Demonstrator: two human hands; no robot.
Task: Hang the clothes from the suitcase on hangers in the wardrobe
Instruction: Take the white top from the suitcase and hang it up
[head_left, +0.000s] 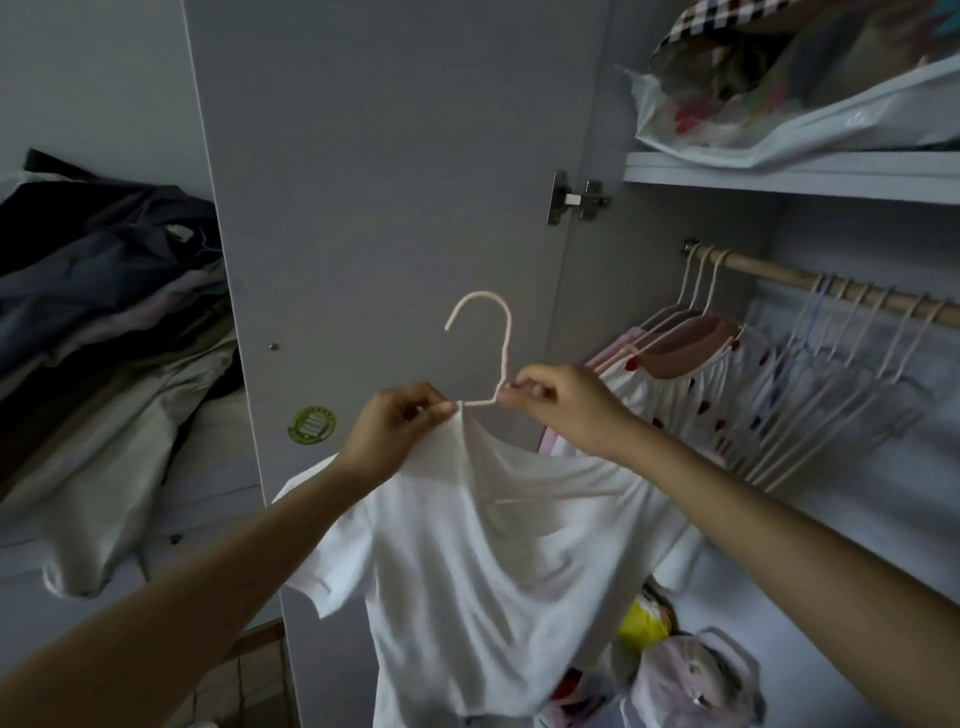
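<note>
Shirt: the white T-shirt (483, 561) hangs on the pink hanger (493, 353), held up in front of the open wardrobe door (395, 156).
Left hand (395, 431): pinches the collar and the hanger's left shoulder.
Right hand (556, 405): pinches the hanger at the base of its neck.
Hook: stands upright above both hands, its open end turned left.
Rail (831, 283): up and to the right of the hook, farther in, running left-near to right-far.
Nearer hand: the right one, on the rail's side.
Free spot: I judge the bare stretch between the dotted dress (701, 395) and the empty hangers (831, 384) suits the hook.
</note>
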